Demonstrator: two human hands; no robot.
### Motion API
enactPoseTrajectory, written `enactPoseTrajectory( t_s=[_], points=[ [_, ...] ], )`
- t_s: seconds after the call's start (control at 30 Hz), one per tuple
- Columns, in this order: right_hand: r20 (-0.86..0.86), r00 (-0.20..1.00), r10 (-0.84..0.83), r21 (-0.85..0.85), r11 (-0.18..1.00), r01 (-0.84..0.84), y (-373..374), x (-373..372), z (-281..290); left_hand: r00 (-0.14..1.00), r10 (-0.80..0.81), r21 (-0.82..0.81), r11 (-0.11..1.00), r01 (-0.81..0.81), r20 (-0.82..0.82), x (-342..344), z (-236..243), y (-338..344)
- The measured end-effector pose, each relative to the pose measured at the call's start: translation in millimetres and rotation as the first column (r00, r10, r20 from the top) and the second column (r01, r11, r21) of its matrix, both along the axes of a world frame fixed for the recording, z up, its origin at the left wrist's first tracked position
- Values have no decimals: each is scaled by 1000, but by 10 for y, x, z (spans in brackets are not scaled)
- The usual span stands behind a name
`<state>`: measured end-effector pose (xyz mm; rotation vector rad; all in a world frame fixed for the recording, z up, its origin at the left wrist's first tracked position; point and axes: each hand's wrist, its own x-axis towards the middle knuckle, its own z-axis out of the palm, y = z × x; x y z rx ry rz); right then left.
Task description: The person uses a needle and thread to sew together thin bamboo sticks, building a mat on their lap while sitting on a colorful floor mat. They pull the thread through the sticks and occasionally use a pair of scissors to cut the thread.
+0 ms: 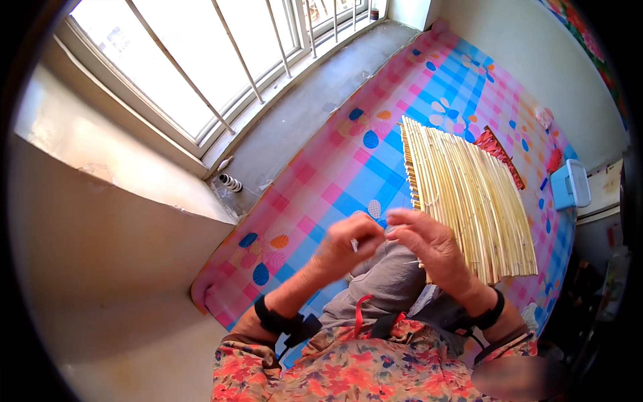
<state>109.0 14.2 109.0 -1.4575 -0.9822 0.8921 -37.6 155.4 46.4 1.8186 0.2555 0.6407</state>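
Observation:
My left hand (348, 242) and my right hand (432, 244) meet fingertip to fingertip above my lap. The left fingers are curled into a pinch, with a small whitish bit showing by them. On the right, thumb and fingers are pressed together; what they hold is too fine to make out. Just beyond my right hand lies a mat of pale thin reed sticks (469, 201), laid side by side. A short light strand (412, 262) shows below the right hand, beside the mat's near left edge.
A checked pink and blue plastic sheet (321, 194) covers the surface under the mat. A black and white thread spool (230, 182) stands on the grey window ledge (295, 100). At right are a red object with a dark edge (499, 154) and a light blue bin (568, 186).

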Motion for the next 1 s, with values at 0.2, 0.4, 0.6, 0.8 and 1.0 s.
enactPoseTrajectory(
  t_s=[0.2,0.4,0.6,0.8,1.0],
  points=[
    [55,969,-241,-79,966,245,-304,410,423,664,704,306,709,-635,-254,-259,-1565,1932],
    [325,888,-327,-320,845,428,-984,300,281,272,757,560,632,-535,-595,-380,-2503,2912],
    [364,838,-407,-303,799,519,-1113,375,218,86,754,630,600,-494,-651,-308,-2744,3094],
    [326,864,-383,-284,832,476,-1139,447,142,230,742,462,596,-657,-630,-707,-3105,3312],
    [343,859,-380,-219,857,467,-1171,367,224,584,644,2,673,-740,-494,-440,-2336,2789]
  ],
)
